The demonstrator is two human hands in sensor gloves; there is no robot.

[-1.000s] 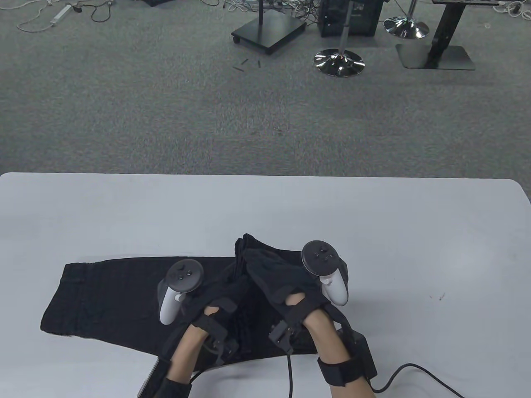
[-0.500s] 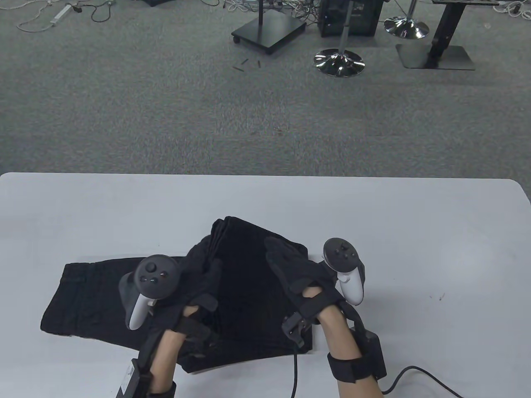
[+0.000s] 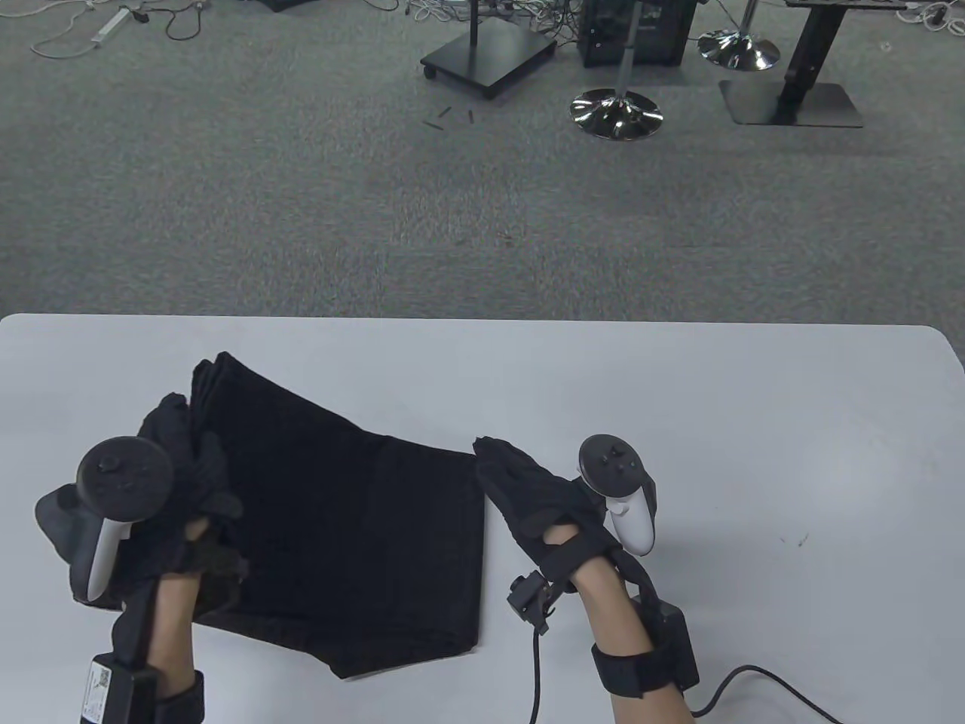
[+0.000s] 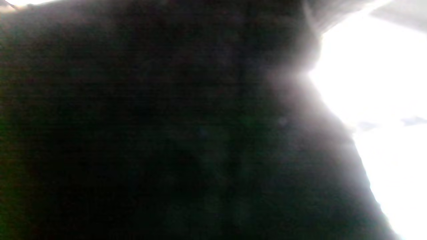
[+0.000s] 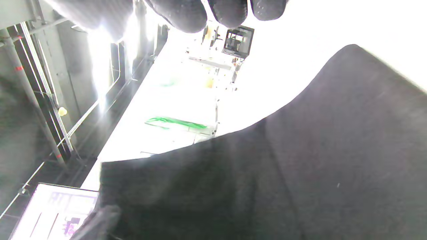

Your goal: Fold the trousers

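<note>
Trousers: the black trousers (image 3: 354,528) lie on the white table (image 3: 678,392), near the person's edge and toward the left side. They are doubled over into a thick, short shape.

Left hand: the left hand (image 3: 181,483) grips the bunched end of the cloth at the far left corner. The fingers are curled tight around the folds. That end is raised off the table, so the top layer slopes down away from the grip. It looks held up so the flap can be laid flat over the part below.

Right hand: the right hand (image 3: 535,498) is flat, with fingers stretched out and holding nothing. It sits just beside the edge of the fold farthest from the grip. I cannot tell if it touches the cloth. It seems to wait there to keep that edge from sliding.

Left wrist view: almost all dark cloth, very close. No fingers can be made out.

Right wrist view: the fingertips (image 5: 186,13) hang free above the dark cloth.

Step in hand: most likely putting down the folded half, then smoothing it.
</note>
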